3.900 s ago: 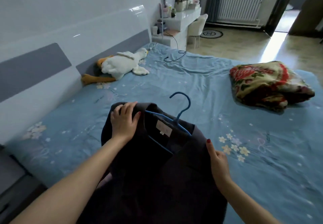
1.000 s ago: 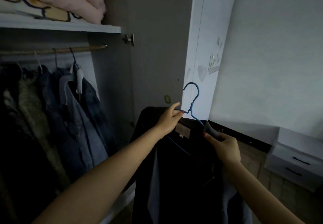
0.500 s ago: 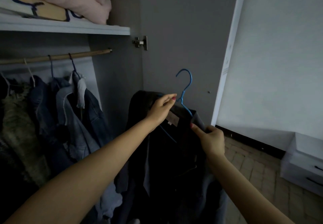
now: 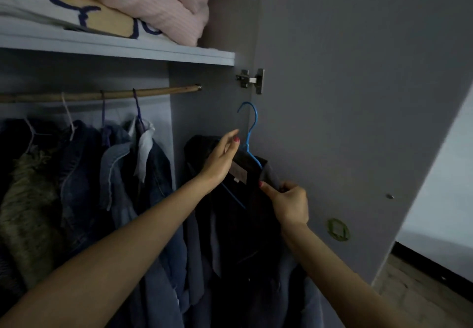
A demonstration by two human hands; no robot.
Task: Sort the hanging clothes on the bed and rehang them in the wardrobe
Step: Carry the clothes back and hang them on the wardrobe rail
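Note:
A dark jacket point(image 4: 238, 225) hangs on a blue hanger point(image 4: 252, 133), held up in front of the open wardrobe, below and to the right of the wooden rail point(image 4: 102, 95). My left hand point(image 4: 220, 160) pinches the jacket's collar just left of the hanger's neck, thumb and fingers pointing up. My right hand point(image 4: 290, 205) pinches the jacket's right shoulder edge. The hanger's hook is free in the air, lower than the rail's right end.
Several denim jackets point(image 4: 143, 174) and a furry green coat point(image 4: 28, 199) hang on the rail. A shelf point(image 4: 115, 46) above carries a pink quilt point(image 4: 158, 2). The open wardrobe door point(image 4: 345, 123) with its hinge point(image 4: 252, 80) stands close on the right.
From the bed I have carried the jacket to the wardrobe. In the last second the view has closed in and the hanger has risen towards the rail.

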